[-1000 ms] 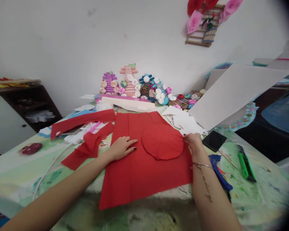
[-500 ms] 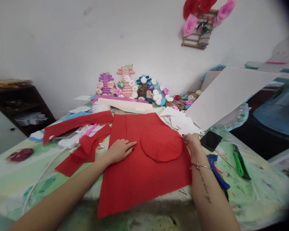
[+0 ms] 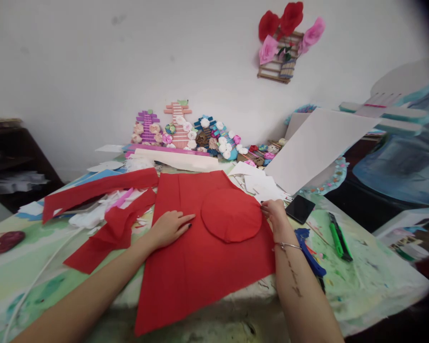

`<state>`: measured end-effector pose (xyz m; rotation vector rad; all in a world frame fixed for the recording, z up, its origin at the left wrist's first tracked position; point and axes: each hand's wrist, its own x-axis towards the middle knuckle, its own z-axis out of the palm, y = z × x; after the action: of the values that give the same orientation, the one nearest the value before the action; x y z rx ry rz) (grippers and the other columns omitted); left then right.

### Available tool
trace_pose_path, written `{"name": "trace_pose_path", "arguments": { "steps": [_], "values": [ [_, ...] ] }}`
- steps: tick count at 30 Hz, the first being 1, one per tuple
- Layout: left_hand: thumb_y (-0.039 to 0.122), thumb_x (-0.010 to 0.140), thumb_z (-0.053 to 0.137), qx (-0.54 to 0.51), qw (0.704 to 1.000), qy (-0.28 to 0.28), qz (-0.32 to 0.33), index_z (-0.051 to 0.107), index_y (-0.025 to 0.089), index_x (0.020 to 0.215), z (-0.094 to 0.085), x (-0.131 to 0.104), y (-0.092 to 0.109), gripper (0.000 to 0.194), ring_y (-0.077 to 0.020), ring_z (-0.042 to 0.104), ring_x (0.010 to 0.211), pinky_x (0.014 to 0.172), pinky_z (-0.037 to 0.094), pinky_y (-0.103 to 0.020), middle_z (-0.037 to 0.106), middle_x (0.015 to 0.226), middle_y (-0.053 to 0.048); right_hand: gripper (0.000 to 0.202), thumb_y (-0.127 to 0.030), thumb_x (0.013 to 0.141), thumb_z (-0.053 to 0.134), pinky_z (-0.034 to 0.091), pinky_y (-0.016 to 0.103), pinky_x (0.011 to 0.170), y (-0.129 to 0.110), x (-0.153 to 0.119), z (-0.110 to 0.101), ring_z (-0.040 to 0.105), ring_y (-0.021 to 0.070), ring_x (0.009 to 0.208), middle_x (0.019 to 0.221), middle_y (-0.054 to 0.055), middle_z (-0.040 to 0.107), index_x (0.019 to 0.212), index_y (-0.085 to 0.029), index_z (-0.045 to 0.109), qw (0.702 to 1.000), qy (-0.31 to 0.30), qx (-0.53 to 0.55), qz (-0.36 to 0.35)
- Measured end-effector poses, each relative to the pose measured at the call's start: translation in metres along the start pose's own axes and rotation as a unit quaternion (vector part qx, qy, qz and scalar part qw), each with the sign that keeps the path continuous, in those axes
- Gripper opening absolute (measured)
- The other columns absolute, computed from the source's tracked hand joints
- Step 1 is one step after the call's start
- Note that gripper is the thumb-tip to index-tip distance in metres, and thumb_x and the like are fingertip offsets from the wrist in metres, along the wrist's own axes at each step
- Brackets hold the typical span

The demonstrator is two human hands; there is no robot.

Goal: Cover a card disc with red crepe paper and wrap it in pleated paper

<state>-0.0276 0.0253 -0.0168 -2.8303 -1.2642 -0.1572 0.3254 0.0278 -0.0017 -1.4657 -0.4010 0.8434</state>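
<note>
A large red sheet [image 3: 200,271] lies on the paint-stained table, its near edge hanging over the front. On its right part rests a red-covered disc [image 3: 231,215]. My left hand [image 3: 169,228] lies on the sheet left of the disc, fingers spread and holding nothing. At the disc's right edge, my right hand [image 3: 275,212] has its thumb and fingertips together on the red material; what exactly they pinch is too small to tell. A bracelet circles my right wrist.
Red strips [image 3: 116,228] and white scraps lie to the left, beside a cable. On the right are a black phone-like slab [image 3: 300,209], a blue tool [image 3: 310,255] and a green cutter [image 3: 339,237]. Flower crafts [image 3: 180,131] stand along the wall; a white board [image 3: 318,147] leans at back right.
The view has shifted right, so everything appears farther left. Both hands keep about the same places on the sheet and disc.
</note>
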Motion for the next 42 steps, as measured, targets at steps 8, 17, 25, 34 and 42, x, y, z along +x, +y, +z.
{"name": "trace_pose_path", "arguments": {
  "steps": [8, 17, 25, 34, 42],
  "values": [
    [0.021, 0.092, 0.039, 0.031, 0.997, 0.049, 0.056, 0.051, 0.026, 0.136, 0.007, 0.002, -0.002, 0.046, -0.0261, 0.046, 0.103, 0.096, 0.038, -0.041, 0.051, 0.118, -0.011, 0.035, -0.034, 0.091, 0.057, 0.053, 0.042, 0.083, -0.002, -0.003, 0.000, 0.061, 0.0208, 0.100, 0.119, 0.009, 0.059, 0.121, -0.016, 0.055, 0.998, 0.007, -0.039, 0.043],
    [0.022, 0.093, 0.035, 0.005, 0.999, 0.036, 0.028, 0.048, 0.029, 0.136, 0.015, 0.002, -0.005, 0.046, -0.0297, 0.036, 0.131, 0.100, 0.032, -0.049, 0.046, 0.143, -0.005, 0.034, -0.033, 0.091, 0.057, 0.053, 0.041, 0.082, -0.002, -0.004, -0.001, 0.061, 0.0204, 0.099, 0.118, 0.009, 0.059, 0.120, -0.016, 0.055, 0.999, 0.010, -0.033, 0.040],
    [0.023, 0.093, 0.034, -0.016, 0.999, 0.025, 0.025, 0.050, 0.025, 0.133, 0.012, 0.003, -0.006, 0.043, -0.0255, 0.042, 0.131, 0.098, 0.033, -0.047, 0.047, 0.144, -0.006, 0.034, -0.033, 0.091, 0.057, 0.053, 0.042, 0.083, -0.005, -0.007, 0.000, 0.061, 0.0210, 0.100, 0.119, 0.009, 0.059, 0.121, -0.016, 0.055, 0.998, 0.012, -0.034, 0.046],
    [0.029, 0.095, 0.037, 0.004, 0.997, 0.024, 0.073, 0.053, 0.028, 0.128, 0.000, 0.009, -0.016, 0.037, -0.0238, 0.048, 0.124, 0.095, 0.036, -0.042, 0.052, 0.138, -0.006, 0.034, -0.033, 0.091, 0.057, 0.053, 0.041, 0.082, -0.008, -0.010, 0.000, 0.061, 0.0203, 0.099, 0.118, 0.009, 0.059, 0.120, -0.016, 0.055, 0.997, 0.011, -0.045, 0.057],
    [0.051, 0.093, 0.042, 0.036, 0.995, -0.022, 0.090, 0.051, 0.030, 0.132, -0.010, 0.036, -0.047, 0.045, -0.0289, 0.046, 0.125, 0.096, 0.037, -0.042, 0.048, 0.140, -0.011, 0.035, -0.033, 0.091, 0.057, 0.053, 0.042, 0.084, -0.007, -0.006, 0.001, 0.061, 0.0209, 0.101, 0.120, 0.009, 0.058, 0.121, -0.016, 0.055, 0.997, 0.016, -0.047, 0.061]
  ]
}}
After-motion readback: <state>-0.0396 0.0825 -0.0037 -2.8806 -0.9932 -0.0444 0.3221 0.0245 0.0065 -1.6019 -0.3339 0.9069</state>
